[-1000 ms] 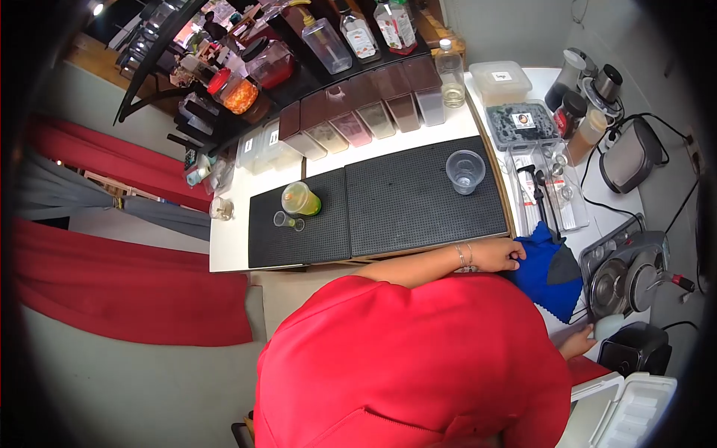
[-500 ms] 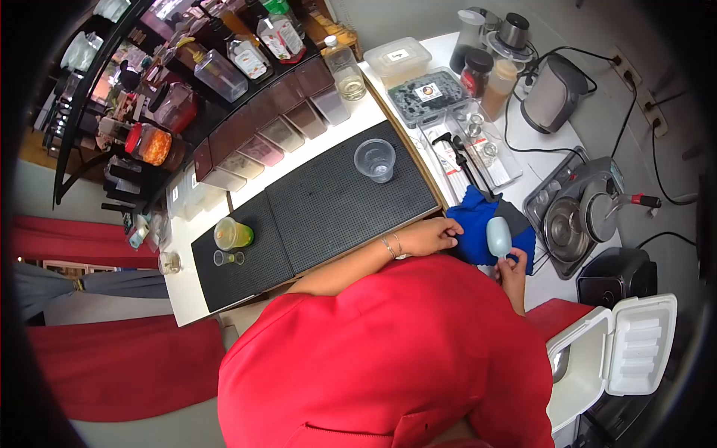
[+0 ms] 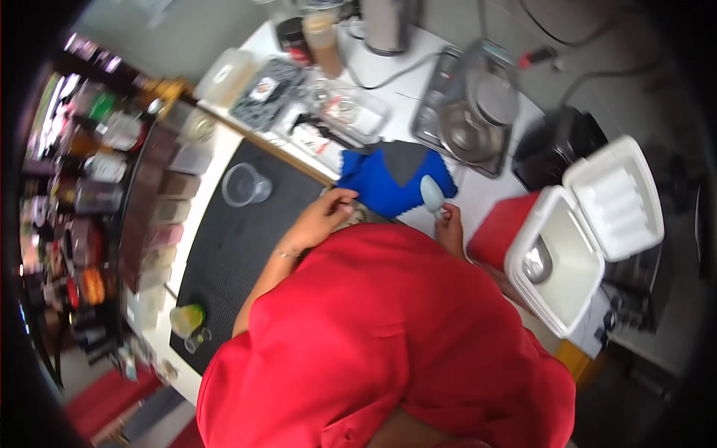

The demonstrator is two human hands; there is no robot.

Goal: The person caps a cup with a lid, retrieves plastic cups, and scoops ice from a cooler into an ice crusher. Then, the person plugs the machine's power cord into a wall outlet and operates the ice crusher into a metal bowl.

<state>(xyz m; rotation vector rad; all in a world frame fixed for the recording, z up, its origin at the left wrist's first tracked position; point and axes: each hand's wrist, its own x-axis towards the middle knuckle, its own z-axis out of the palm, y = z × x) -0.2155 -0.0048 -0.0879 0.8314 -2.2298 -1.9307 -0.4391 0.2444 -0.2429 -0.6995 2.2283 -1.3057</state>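
White counter (image 3: 485, 193): right hand (image 3: 449, 228) pinches pale scoop (image 3: 431, 194); left hand (image 3: 324, 215) half-curled.

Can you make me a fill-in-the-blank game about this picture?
The right hand holds a scoop near a gray and ____ cloth.
The lid of the cooler is ____.
The clear cup is on a ____ mat.
The bracelet is on the ____ wrist.

Missing words: blue; open; black; left.

Shelf bottles (image 3: 105, 167) blurred past reading, grey appliance (image 3: 385, 26) cut off at top, pale utensil (image 3: 431, 193) probably part-hidden
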